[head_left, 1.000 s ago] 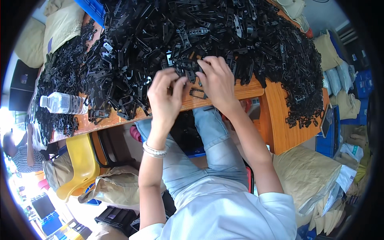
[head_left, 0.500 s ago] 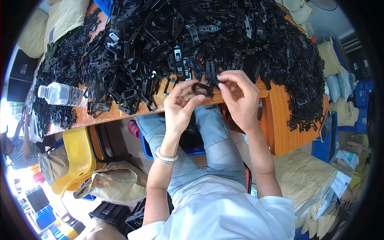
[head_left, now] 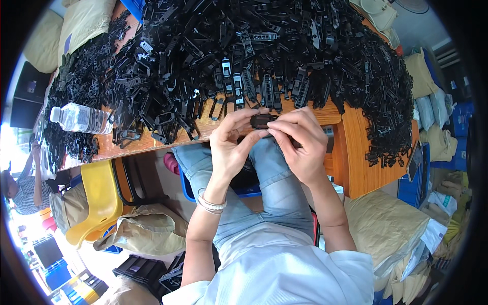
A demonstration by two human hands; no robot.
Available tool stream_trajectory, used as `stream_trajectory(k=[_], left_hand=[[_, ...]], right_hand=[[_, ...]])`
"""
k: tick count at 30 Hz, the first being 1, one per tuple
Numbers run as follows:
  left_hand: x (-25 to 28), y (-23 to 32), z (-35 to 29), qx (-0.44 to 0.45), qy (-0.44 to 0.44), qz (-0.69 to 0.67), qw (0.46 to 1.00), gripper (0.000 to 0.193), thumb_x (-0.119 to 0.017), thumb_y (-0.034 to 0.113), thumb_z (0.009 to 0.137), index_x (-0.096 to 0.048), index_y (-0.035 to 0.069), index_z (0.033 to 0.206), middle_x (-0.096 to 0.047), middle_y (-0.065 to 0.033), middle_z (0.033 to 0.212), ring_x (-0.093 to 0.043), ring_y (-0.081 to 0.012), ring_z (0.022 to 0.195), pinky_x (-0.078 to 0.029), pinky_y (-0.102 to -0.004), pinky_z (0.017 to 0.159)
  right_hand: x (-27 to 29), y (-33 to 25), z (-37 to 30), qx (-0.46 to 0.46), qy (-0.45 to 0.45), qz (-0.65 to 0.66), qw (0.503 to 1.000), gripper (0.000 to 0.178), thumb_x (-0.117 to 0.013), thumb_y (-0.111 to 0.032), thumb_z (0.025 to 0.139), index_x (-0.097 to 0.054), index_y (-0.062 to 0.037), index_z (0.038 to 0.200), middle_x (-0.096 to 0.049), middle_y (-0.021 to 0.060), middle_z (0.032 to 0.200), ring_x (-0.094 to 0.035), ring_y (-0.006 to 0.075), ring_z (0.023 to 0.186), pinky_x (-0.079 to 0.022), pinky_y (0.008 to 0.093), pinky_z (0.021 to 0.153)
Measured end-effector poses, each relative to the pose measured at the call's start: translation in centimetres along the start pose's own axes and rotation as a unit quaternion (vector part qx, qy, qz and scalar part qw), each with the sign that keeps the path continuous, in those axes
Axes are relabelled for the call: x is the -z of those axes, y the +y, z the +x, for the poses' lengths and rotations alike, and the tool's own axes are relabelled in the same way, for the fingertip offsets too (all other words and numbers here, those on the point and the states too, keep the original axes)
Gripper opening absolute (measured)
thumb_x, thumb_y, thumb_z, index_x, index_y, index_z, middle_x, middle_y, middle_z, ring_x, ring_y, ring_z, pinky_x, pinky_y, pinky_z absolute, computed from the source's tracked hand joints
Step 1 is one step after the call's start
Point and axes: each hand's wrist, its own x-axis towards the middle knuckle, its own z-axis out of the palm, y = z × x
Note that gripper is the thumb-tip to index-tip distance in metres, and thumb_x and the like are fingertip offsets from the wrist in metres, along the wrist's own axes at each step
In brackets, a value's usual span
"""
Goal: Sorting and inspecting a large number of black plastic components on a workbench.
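Observation:
A small black plastic part [head_left: 261, 121], oblong with a frame-like outline, is held in front of me just over the table's near edge. Its left end is gripped between the thumb and fingers of my left hand [head_left: 229, 142]. My right hand [head_left: 305, 145] has its thumb and index finger pinched at the part's right end; whether a second small piece is between those fingertips I cannot tell. Just beyond my hands, a large heap of similar black plastic parts [head_left: 203, 46] covers much of the wooden table [head_left: 358, 152]. Several longer slotted pieces [head_left: 268, 91] lie at its near edge.
A clear plastic bottle [head_left: 84, 119] lies on its side at the left. Below my hands, a blue bin [head_left: 244, 191] sits between my legs. A yellow chair [head_left: 96, 195] and an open brown sack [head_left: 147, 231] are at left, with more sacks [head_left: 384, 223] at right. Another person [head_left: 30, 188] is far left.
My right hand has moved left and toward me from the edge of the heap, and its fingertips now meet the part in my left hand. That part has been turned slightly.

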Motion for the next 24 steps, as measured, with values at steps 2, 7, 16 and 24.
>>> stream_trajectory(k=[2,7,16,24], left_hand=[[0.0,0.1,0.0,-0.013,-0.008,0.026,1.0,0.037,-0.062,-0.012,0.075,-0.051,-0.006,0.109,-0.059,-0.0208,0.109,-0.06,-0.0169,0.093,-0.049,-0.0252,0.081],[0.2,-0.1,-0.2,0.018,-0.026,-0.018,0.999,0.036,-0.062,-0.011,0.075,-0.051,-0.006,0.109,-0.06,-0.0172,0.108,-0.06,-0.0186,0.097,-0.05,-0.0276,0.084],[-0.2,-1.4,0.9,0.161,-0.091,-0.131,0.974,0.031,-0.06,0.006,0.084,-0.052,-0.007,0.111,-0.062,-0.0162,0.101,-0.063,-0.0205,0.087,-0.052,-0.0294,0.078],[-1.7,-2.1,10.5,-0.194,0.013,0.445,0.874,0.008,-0.063,0.005,0.074,-0.064,0.0,0.08,-0.057,-0.0113,0.071,-0.056,-0.0241,0.059,-0.046,-0.0306,0.055]], right_hand=[[0.0,-0.1,0.0,-0.005,-0.02,-0.004,1.0,0.015,-0.067,0.007,0.069,-0.065,-0.0005,0.083,-0.059,0.007,0.076,-0.054,0.0187,0.071,-0.043,0.0279,0.062],[1.1,-0.3,-0.5,-0.078,-0.067,0.048,0.994,0.014,-0.068,0.0,0.071,-0.067,-0.0022,0.085,-0.059,0.0074,0.087,-0.053,0.0193,0.08,-0.041,0.0269,0.063],[1.8,1.2,-2.3,-0.017,0.016,0.036,0.999,0.012,-0.067,-0.003,0.072,-0.063,0.0022,0.083,-0.059,0.0129,0.102,-0.053,0.0264,0.099,-0.043,0.0304,0.075],[2.7,2.0,-4.3,-0.156,0.152,0.089,0.972,0.013,-0.059,-0.002,0.083,-0.06,0.0094,0.089,-0.058,0.0106,0.093,-0.054,0.0156,0.084,-0.044,0.0235,0.074]])
